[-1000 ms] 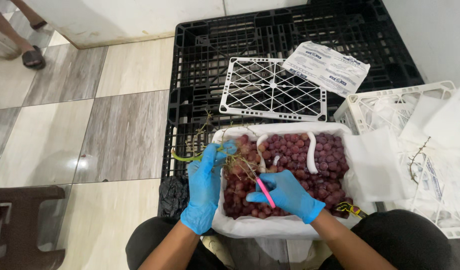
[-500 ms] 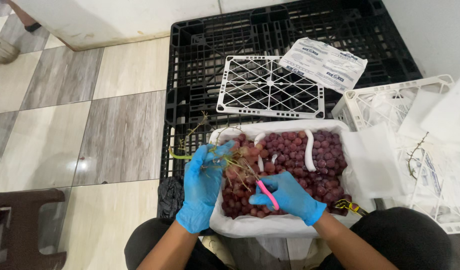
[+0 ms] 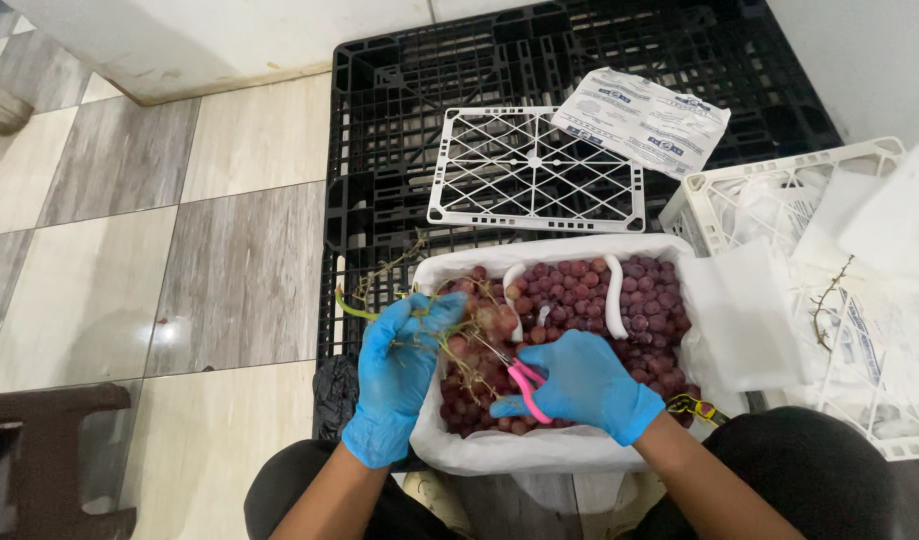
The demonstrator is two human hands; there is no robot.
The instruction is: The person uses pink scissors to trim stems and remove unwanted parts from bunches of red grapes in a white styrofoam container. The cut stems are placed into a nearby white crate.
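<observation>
Head view: black plastic pallet (image 3: 380,150) bears a lined crate (image 3: 540,455) of red grapes (image 3: 580,300); left hand (image 3: 400,365) closes around a grape stem (image 3: 450,335) over the crate's left edge; right hand (image 3: 580,385) grips pink scissors (image 3: 525,385), blades at the stem.

Both hands are covered by thin blue disposable gloves. The glove on the left hand (image 3: 400,375) is seen to fit loosely, with creases across the back and a cuff ending at the wrist. The glove on the right hand (image 3: 580,385) is drawn smoother and likewise ends at the wrist. No sleeves are observed; the forearms are bare below the cuffs. Dark, plain trousers are worn, visible at both knees along the lower edge.
</observation>
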